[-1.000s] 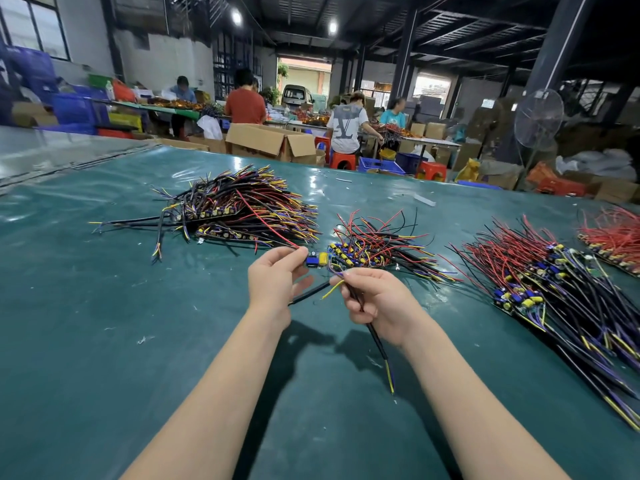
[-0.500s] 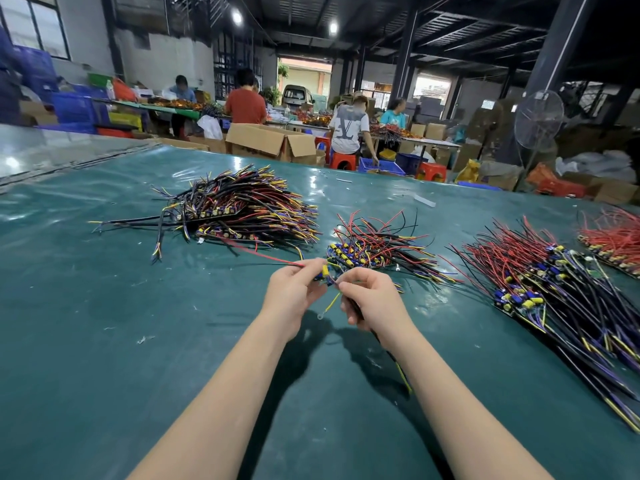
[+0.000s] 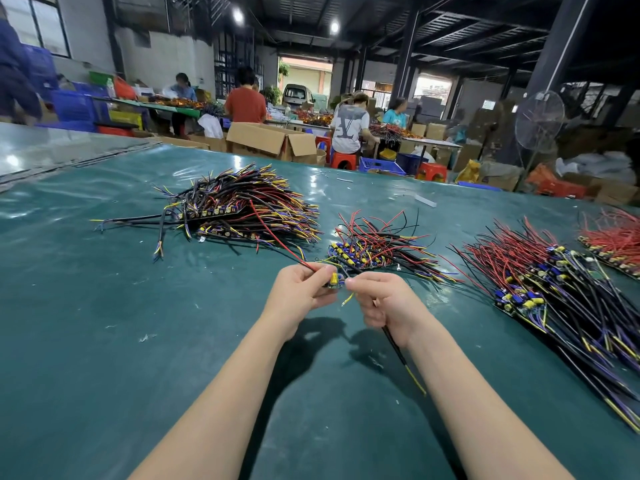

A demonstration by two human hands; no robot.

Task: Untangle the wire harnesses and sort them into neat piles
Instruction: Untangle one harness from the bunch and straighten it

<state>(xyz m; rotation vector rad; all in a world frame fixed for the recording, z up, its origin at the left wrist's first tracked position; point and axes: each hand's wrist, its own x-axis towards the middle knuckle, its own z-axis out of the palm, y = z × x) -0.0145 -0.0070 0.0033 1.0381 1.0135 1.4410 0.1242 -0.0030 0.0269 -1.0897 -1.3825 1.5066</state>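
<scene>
Pinching one harness (image 3: 334,281) between them, the left hand (image 3: 300,288) and right hand (image 3: 388,304) risked dragging its red wire (image 3: 277,233) through the far-left pile (image 3: 242,209), scattering it.

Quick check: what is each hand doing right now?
Left hand: closed, pinching the red wire and small board.
Right hand: closed around the black cable.

Table (image 3: 104,341): dark teal. Left pile (image 3: 242,209): black, red, yellow, some purple wires. Middle pile (image 3: 374,247): red and black wires, blue-and-yellow parts. Right pile (image 3: 554,289): red, black, purple, yellow (parts blue and yellow). Far-right pile (image 3: 616,237): mostly red.
</scene>
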